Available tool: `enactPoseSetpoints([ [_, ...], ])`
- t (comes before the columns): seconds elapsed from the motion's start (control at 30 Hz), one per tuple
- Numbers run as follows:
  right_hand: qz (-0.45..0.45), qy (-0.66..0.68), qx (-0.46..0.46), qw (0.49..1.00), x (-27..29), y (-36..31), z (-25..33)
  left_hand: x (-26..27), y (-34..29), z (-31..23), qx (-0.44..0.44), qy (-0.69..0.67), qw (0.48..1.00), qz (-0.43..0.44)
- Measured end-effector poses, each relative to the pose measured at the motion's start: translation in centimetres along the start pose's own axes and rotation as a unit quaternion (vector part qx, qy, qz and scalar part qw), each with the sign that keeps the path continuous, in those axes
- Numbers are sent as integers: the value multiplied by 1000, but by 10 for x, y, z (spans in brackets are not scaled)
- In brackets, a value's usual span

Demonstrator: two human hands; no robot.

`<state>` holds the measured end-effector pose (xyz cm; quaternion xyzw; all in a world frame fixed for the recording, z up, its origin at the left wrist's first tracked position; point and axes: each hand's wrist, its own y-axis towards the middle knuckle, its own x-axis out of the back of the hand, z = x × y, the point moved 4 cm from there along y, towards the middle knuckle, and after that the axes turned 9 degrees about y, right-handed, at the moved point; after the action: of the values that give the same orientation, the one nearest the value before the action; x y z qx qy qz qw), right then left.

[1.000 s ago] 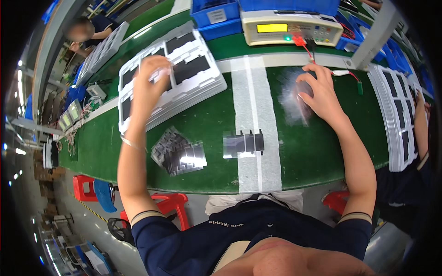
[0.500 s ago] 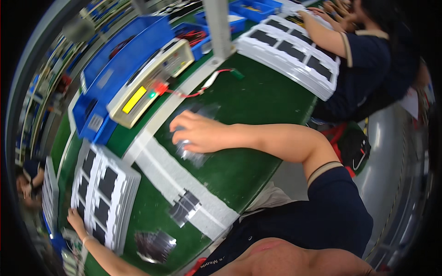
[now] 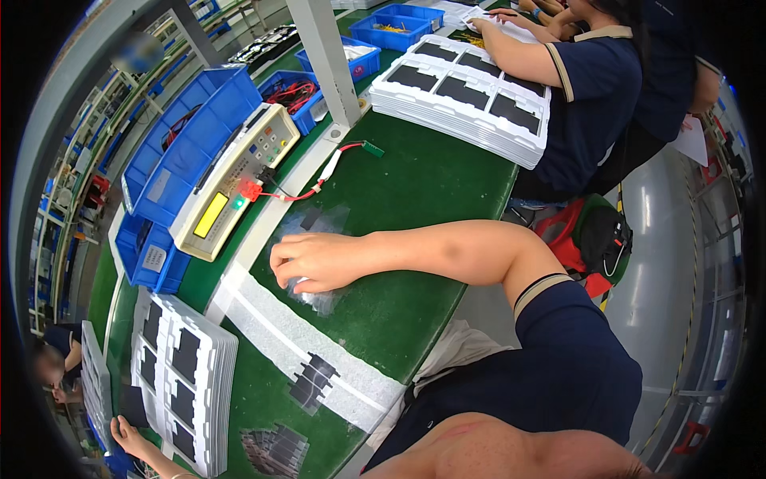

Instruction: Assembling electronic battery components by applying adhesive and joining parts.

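My left hand [image 3: 134, 439], at the lower left, pinches the edge of a flat black rectangular piece [image 3: 134, 405]. That piece is tilted up beside a stack of white trays [image 3: 214, 383] whose pockets hold similar black pieces. My right hand [image 3: 319, 262] rests with curled fingers on a loose pile of clear plastic film [image 3: 331, 222] on the green table [image 3: 399, 239]. A small white bit shows under its fingers; what they grip is hidden. Dark strips on clear film [image 3: 313, 382] lie across a white mat [image 3: 271, 323]. More such strips [image 3: 275, 451] are nearer me.
A beige meter with a yellow display [image 3: 231, 188] stands by blue bins [image 3: 187, 148]; its red lead [image 3: 303, 195] reaches onto the table. A grey post [image 3: 323, 60] rises behind. Farther right, a co-worker [image 3: 598, 88] sits by another white tray stack [image 3: 463, 100].
My left hand has moved down along the tray stack, and a black piece now stands out beside the trays at its fingers. My right hand stays on the film pile. The view has shifted slightly.
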<state>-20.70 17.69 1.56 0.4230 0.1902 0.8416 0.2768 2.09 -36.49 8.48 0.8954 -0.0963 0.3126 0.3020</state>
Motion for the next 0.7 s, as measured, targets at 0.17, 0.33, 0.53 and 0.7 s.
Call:
enactPoseSetpoints([
  [0.17,-28,86,41,995,-19,32,36,-4,-100,-115,-187,-166,967,47],
  [0.33,-39,176,9,984,-39,56,83,-30,-236,-218,-235,-277,900,242],
  [0.53,-15,157,29,987,-40,43,82,-52,-276,-233,-186,-332,873,304],
  [0.7,5,200,9,980,-46,33,74,-60,-289,-227,-179,-349,871,297],
])
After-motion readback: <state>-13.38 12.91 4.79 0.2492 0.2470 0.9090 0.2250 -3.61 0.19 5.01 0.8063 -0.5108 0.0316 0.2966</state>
